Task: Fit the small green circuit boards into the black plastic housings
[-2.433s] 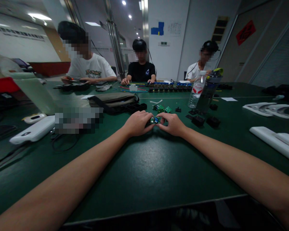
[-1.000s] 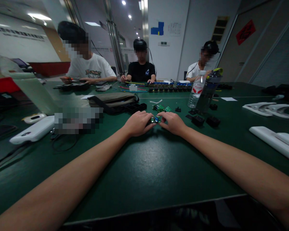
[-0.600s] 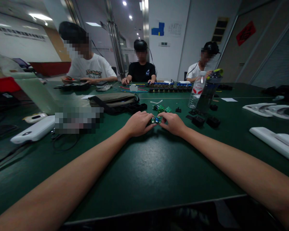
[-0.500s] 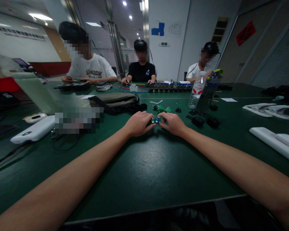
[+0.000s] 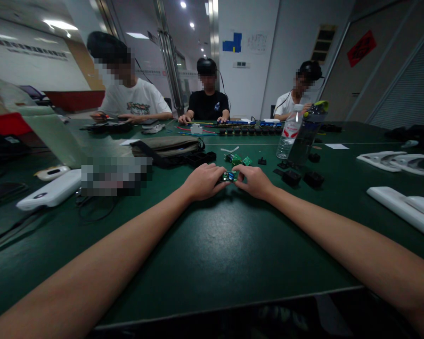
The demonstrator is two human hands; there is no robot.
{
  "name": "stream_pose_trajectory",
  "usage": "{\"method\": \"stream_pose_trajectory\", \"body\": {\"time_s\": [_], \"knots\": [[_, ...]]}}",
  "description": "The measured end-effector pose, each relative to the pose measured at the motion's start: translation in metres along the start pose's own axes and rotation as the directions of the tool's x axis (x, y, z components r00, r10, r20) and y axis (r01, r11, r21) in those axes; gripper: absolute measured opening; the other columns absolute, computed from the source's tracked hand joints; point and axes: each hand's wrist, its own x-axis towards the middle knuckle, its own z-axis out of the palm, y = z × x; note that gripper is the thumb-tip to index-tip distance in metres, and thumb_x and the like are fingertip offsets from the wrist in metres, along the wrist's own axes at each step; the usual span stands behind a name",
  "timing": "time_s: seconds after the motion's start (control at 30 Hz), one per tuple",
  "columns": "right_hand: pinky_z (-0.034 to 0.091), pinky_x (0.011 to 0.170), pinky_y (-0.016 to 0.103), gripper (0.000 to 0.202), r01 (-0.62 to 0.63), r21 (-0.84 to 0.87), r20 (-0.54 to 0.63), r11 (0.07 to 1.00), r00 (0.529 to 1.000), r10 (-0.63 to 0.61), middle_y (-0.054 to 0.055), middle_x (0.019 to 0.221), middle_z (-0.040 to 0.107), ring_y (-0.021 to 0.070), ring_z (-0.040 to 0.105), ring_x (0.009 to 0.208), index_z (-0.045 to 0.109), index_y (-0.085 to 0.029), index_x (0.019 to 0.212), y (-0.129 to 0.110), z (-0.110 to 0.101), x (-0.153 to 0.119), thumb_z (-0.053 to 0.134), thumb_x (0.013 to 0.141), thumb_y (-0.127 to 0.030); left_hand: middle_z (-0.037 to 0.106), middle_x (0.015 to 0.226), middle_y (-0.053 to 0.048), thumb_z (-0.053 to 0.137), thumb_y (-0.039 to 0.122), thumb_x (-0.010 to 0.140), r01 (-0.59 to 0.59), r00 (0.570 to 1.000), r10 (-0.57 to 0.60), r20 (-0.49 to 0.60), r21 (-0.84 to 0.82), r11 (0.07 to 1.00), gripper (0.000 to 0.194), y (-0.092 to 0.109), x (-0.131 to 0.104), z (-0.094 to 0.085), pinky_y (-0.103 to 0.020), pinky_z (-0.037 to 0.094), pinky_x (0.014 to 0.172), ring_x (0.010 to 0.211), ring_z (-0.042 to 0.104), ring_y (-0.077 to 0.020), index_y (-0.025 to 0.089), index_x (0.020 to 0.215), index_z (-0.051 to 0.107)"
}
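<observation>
Fingers point(image 5: 214, 168) and thumbs of both hands are curled nearly closed around a small circuit board point(image 5: 230, 176), the left hand point(image 5: 203, 181) pinching its left end and the right hand point(image 5: 254, 181) its right. The board sits in the narrow gap between the fingertips, a blue part showing on its face; whether it touches the table point(image 5: 226, 254) is hard to tell.

Just beyond the hands lie more green boards point(image 5: 246, 160) and a small black piece point(image 5: 262, 161). To the right, near the right hand, are two black blocks point(image 5: 291, 178), with a clear water bottle point(image 5: 288, 136) and a dark bottle point(image 5: 307, 134) with a lime lid standing behind them. White curved pieces point(image 5: 395, 160) lie farther right on the dark green surface. Left of the boards rests a grey-brown bag point(image 5: 171, 146).

Across the table sit a person in a black shirt point(image 5: 208, 104) and two people in white shirts point(image 5: 134, 101), one on either side. A red diamond-shaped paper point(image 5: 361, 48) hangs at the right.
</observation>
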Motion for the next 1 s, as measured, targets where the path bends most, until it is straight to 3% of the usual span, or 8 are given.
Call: {"method": "stream_pose_trajectory", "body": {"time_s": [0.27, 1.0], "knots": [[0.040, 0.067, 0.022, 0.027, 0.026, 0.135, 0.022, 0.990, 0.999, -0.030, -0.003, 0.072, 0.063, 0.0120, 0.057, 0.065, 0.063, -0.018, 0.106, -0.0009, 0.0006, -0.0004, 0.063, 0.080, -0.013, 0.069, 0.091, -0.010, 0.043, 0.047, 0.099, -0.013, 1.000, 0.012, 0.017, 0.009, 1.000, 0.038, 0.0001, 0.0005, 0.0003, -0.035, 0.044, 0.074, 0.087, 0.063, -0.0246, 0.015, 0.106, 0.060], [0.037, 0.066, 0.022, 0.023, -0.011, 0.065, 0.069, 0.998, 0.998, 0.006, -0.003, 0.072, 0.063, 0.0124, 0.056, 0.067, 0.065, -0.017, 0.101, -0.0009, -0.0007, 0.0005, 0.065, 0.078, -0.011, 0.069, 0.090, -0.010, 0.043, 0.048, 0.098, -0.026, 1.000, 0.026, 0.017, -0.013, 1.000, 0.037, 0.0009, 0.0005, -0.0005, -0.035, 0.043, 0.074, 0.087, 0.062, -0.0241, 0.016, 0.104, 0.060]]}}
